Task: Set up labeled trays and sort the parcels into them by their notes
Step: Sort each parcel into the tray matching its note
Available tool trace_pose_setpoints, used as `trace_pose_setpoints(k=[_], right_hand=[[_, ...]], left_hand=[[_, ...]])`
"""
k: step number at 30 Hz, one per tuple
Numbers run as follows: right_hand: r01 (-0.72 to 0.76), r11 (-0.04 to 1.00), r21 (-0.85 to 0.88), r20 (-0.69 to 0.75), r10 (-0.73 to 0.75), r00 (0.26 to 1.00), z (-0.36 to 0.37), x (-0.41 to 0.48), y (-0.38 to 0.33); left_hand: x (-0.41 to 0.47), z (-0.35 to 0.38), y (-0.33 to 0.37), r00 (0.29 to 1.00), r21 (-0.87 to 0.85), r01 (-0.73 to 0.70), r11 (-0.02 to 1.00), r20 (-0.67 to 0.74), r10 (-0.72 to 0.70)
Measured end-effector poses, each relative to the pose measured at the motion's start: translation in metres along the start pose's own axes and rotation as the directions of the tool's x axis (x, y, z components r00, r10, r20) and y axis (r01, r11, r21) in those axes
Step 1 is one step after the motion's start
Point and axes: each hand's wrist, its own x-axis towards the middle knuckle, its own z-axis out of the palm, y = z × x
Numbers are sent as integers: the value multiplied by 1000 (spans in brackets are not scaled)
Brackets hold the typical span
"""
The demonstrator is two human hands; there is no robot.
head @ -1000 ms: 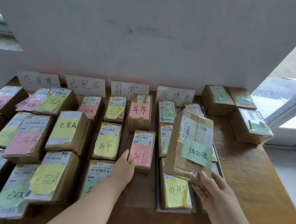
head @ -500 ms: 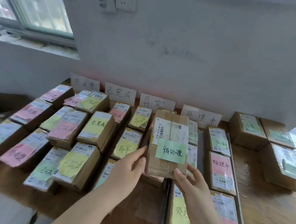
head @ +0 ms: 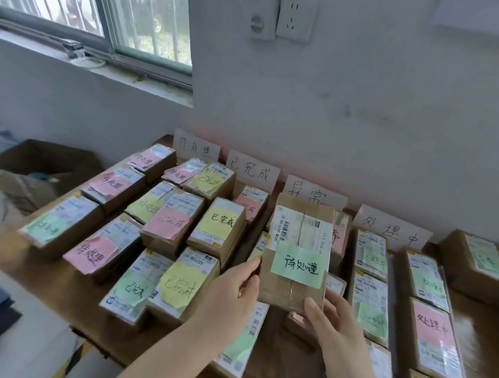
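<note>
Room: A pale wall (head: 364, 108) carries a white socket (head: 297, 16); a barred window (head: 92, 12) sits at upper left, and an open cardboard box (head: 39, 164) stands on the floor to the left.
Surface: A wooden surface (head: 50, 273) against the wall is crowded with rows of taped brown boxes, each topped with a pink, yellow or green handwritten slip.
Cards: Four white handwritten cards stand along the wall, among them the 异常 card (head: 312, 192).
Parcel: The held parcel (head: 298, 235) is a brown taped carton with a white barcode label and a green note (head: 299, 266) reading 待处理.
Position: It is tilted up above the middle rows, in front of the 异常 card.
Right hand: The right hand (head: 330, 322) grips the lower corner, thumb on the front, fingers behind.
Left hand: The left hand (head: 230, 295) touches the left edge, fingers nearly straight.
</note>
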Motion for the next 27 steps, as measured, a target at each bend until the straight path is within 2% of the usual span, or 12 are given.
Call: trace_pose_setpoints(k=[7,16,23,27], right_hand=[[-40,999,-2,-20,40,999,107,-9,-8],[-86,995,-50,41,88,995,263,-15,-22],[-101,969,-225,125,132,983,302,-22,-9],[-57,932,-359,211,141,967,309,-25,-6]], left_hand=[[25,-100,-43,999,-28,-44,999,10,45],[44,-232,-107,993,11,-62,998,-97,63],[38,-264,-135,992,15,13,1000,-125,-11],[26,-268,-145,974,-13,81,997,-209,-82]])
